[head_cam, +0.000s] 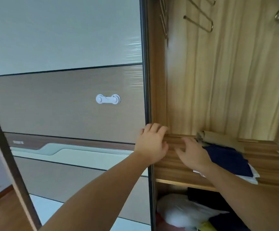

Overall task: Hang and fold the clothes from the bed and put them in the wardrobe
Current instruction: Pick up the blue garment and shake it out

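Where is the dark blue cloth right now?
In the head view, the folded dark blue cloth lies on the wooden wardrobe shelf at lower right, just right of the right hand.

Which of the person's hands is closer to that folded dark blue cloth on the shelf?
The right hand: it lies right against the folded dark blue cloth. The left hand is further off, at the sliding door's edge.

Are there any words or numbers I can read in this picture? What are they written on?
None can be read.
Small pale mark on the dark band of the sliding door: looks like lettering, too blurred to read.
White child lock on the door: no text visible.
Navy folded cloth on the wardrobe shelf: no visible label or print.
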A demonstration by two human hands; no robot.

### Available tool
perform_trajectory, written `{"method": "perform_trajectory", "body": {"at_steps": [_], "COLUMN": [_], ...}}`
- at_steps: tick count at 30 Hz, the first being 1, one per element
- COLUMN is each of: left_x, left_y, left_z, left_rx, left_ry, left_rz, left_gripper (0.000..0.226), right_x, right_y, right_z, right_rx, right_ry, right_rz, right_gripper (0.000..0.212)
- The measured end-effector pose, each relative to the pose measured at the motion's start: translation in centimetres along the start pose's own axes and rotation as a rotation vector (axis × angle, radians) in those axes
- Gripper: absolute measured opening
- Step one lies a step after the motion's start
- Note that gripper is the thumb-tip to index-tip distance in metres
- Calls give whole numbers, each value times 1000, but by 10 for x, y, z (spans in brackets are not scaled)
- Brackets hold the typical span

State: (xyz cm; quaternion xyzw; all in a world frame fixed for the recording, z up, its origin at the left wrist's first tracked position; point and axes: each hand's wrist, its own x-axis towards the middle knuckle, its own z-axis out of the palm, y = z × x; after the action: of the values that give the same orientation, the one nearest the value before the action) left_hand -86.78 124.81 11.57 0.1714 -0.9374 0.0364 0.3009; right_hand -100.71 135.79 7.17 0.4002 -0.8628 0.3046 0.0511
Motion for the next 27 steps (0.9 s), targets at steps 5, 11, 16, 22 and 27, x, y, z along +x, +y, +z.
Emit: {"method": "perform_trajectory", "body": {"at_steps": [5, 11, 16, 22, 27], "left_x": [-11, -3, -6, -8, -6], "left_y": [-15, -38, -53, -59, -55], "left_z": [-24, -14, -6, 0, 0], "left_rx": [47, 50, 66, 145, 192], "left_ry": [198, 61, -47, -56, -29], "left_rz": [-296, -358, -271, -234, -204], "left_gripper": [77, 85, 87, 95, 91], "right_x": [2, 16, 29, 42, 41], "right_y": [-33, -82, -110, -110, -102], "right_z": [1, 11, 25, 26, 22], "right_rx": [175, 215, 203, 171, 114], "right_ry": [-8, 13, 113, 215, 263], "right_rz": [-87, -184, -127, -56, -73], "right_gripper": [57, 66, 46, 37, 35]}}
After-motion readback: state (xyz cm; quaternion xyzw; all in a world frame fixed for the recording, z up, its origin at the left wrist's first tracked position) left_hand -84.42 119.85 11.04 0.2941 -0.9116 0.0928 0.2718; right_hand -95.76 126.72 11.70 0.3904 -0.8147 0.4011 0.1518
